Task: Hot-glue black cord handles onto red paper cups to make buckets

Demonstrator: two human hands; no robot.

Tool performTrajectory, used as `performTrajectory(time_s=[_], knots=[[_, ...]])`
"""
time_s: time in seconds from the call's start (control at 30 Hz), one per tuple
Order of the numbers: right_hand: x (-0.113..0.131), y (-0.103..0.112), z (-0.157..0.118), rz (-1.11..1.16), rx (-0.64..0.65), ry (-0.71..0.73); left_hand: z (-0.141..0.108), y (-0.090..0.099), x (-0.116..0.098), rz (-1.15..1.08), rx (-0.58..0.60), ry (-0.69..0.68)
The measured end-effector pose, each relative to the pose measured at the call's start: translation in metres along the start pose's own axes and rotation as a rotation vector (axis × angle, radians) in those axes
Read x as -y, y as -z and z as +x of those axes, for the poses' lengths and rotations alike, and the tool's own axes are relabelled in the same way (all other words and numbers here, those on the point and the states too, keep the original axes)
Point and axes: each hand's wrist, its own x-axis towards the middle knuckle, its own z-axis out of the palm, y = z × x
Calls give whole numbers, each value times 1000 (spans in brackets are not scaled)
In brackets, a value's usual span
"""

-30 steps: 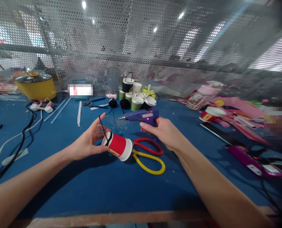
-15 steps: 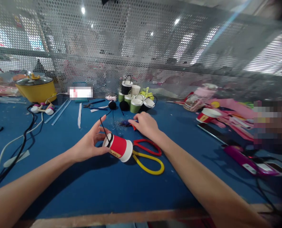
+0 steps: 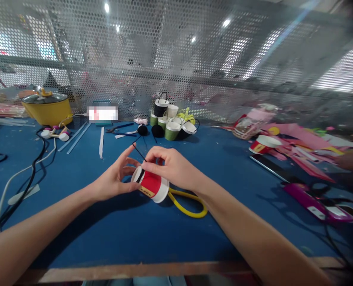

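A paper cup [image 3: 151,185] with a red wrap, a yellow strip and a black band lies tilted on its side just above the blue table. My left hand [image 3: 112,180] grips it around the left end, with the index finger raised. A black cord [image 3: 139,152] runs from that fingertip down to the cup. Closed in a pinch on the cord's lower part, my right hand [image 3: 170,167] rests at the cup's upper side. Behind the cup and my right wrist lies a yellow looped handle [image 3: 191,214]; its other end is hidden.
Green, black and white small cups [image 3: 172,130] stand at the back, beside black pompoms [image 3: 157,131]. Pliers [image 3: 121,128] and white strips lie left of them. A yellow pot [image 3: 47,111] stands far left. To the right are a phone [image 3: 267,168], a purple device [image 3: 305,196] and another red cup [image 3: 262,146].
My right hand has moved from a small blue-and-red tool beyond the cup to the cup and pinches the cord. The red loop and that tool are now hidden behind it.
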Motion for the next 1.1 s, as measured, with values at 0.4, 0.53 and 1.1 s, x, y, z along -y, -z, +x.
performTrajectory(time_s=[0.4,0.53,1.1], knots=[[-24,-10,-4,81,-67,-152,-2,-3,-3,25,6,9],[-22,-13,-4,46,-64,-164,-2,-4,-4,18,6,-8],[-31,-24,-8,-107,-7,-180,-3,-2,-5,43,38,13]])
